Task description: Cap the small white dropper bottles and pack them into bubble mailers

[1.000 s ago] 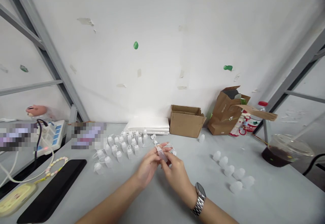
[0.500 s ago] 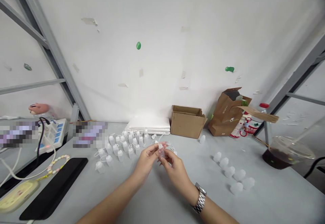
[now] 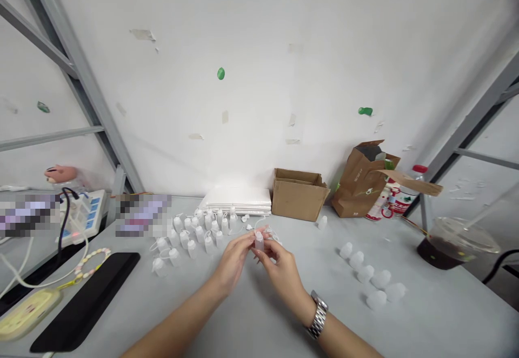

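Both grips are closed together at mid-bench: my left grip (image 3: 233, 260) and right grip (image 3: 279, 271) meet, fingertips pinching a small translucent bottle (image 3: 259, 242), held upright between them just above the bench (image 3: 446, 315). A thin white tether (image 3: 263, 224) arcs up from around the bottle, though my fingers hide how it attaches. A steel watch (image 3: 319, 315) sits on my right wrist.

Just left of my hands stand rows of tethered bottles (image 3: 198, 233). To the right lie two rows of frosted caps (image 3: 367, 277) and one lone cap (image 3: 323, 223).

Farther out, at top centre, are a carton (image 3: 299, 196) and a paper bag (image 3: 359, 185). At far right is a plastic cup (image 3: 440, 252).

Step in hand, I judge: handling this one bottle at its top end. It calls for a steady two-handed pinch.
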A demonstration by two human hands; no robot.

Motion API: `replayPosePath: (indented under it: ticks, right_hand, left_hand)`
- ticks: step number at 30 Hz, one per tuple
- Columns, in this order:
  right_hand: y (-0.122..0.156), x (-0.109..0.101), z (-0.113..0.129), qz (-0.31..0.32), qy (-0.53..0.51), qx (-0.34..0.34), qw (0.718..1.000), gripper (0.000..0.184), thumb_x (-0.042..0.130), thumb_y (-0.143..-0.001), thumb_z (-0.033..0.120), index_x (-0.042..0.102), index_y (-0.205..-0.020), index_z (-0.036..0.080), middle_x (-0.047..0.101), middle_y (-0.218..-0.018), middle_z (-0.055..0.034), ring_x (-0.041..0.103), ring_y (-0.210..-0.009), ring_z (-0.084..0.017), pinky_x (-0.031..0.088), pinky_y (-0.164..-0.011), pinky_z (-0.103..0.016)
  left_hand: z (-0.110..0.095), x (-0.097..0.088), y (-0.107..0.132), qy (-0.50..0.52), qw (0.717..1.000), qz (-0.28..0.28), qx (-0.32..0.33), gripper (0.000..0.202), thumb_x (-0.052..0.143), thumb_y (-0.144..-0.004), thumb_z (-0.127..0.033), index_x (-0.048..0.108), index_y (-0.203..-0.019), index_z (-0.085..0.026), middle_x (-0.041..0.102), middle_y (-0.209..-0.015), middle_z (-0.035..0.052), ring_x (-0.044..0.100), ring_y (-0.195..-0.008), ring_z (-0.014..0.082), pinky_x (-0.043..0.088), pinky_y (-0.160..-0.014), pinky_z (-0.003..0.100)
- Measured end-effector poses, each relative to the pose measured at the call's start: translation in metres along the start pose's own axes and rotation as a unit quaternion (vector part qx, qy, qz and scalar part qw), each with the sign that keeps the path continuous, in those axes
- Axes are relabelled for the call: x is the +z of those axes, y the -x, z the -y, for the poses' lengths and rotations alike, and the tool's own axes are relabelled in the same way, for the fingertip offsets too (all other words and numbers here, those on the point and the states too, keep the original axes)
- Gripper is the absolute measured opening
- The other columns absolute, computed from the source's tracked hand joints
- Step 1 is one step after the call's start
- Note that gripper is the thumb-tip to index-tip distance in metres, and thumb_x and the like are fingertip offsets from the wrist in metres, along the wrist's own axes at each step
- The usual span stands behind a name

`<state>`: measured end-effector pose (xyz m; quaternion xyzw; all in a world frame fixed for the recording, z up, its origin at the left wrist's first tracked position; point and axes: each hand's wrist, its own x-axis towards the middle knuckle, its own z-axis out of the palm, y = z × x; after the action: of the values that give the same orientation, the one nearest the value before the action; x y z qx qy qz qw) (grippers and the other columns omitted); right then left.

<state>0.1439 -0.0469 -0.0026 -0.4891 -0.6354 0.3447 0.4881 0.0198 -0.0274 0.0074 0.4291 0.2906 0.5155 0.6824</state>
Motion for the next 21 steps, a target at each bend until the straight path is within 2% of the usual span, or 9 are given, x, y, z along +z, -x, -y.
replayPosePath:
  ticks: [8,12,17,21]
  right_hand:
    - [0.0015,0.0028,-0.0023,-0.005,0.018,0.017,1.0,0.019,0.053,-0.081,0.032,0.064,-0.077,0.018,0.065,-0.067,-0.003,0.057,-0.062,-0.017,0.045,-0.06,-0.026]
    - [0.0015,0.0043,-0.0027,-0.001,-0.006,0.035,0.999,0.018,0.054,-0.079,0.032,0.065,-0.076,0.018,0.064,-0.065,-0.0022,0.056,-0.06,-0.017,0.045,-0.059,-0.026]
    - [0.0006,0.0042,-0.0025,0.014,-0.05,0.059,0.997,0.027,0.056,-0.078,0.043,0.064,-0.075,0.017,0.065,-0.067,-0.0036,0.058,-0.063,-0.018,0.046,-0.06,-0.027]
    - [0.0004,0.0046,-0.0032,0.017,-0.055,0.07,0.996,0.034,0.056,-0.076,0.049,0.063,-0.073,0.017,0.064,-0.066,-0.0035,0.058,-0.062,-0.018,0.046,-0.06,-0.028]
  left_hand:
    - [0.0043,-0.0017,-0.0028,0.017,1.0,-0.022,-0.007,0.026,0.051,-0.076,-0.018,0.07,-0.094,-0.014,0.071,-0.094,0.0075,0.058,-0.097,0.0237,0.038,-0.086,0.032]
    - [0.0061,-0.0025,-0.004,0.044,0.999,-0.012,-0.023,0.026,0.05,-0.074,-0.019,0.068,-0.091,-0.014,0.069,-0.086,0.0074,0.059,-0.085,0.0225,0.039,-0.072,0.03]
    - [0.0056,-0.0025,-0.0038,0.053,0.998,-0.008,-0.043,0.025,0.049,-0.073,-0.024,0.066,-0.089,-0.013,0.066,-0.081,0.0066,0.056,-0.07,0.0183,0.036,-0.062,0.029]
    - [0.0042,-0.0017,-0.0032,0.055,0.997,0.01,-0.049,0.021,0.048,-0.073,-0.023,0.063,-0.085,-0.015,0.063,-0.079,0.0053,0.052,-0.068,0.0172,0.034,-0.058,0.027]
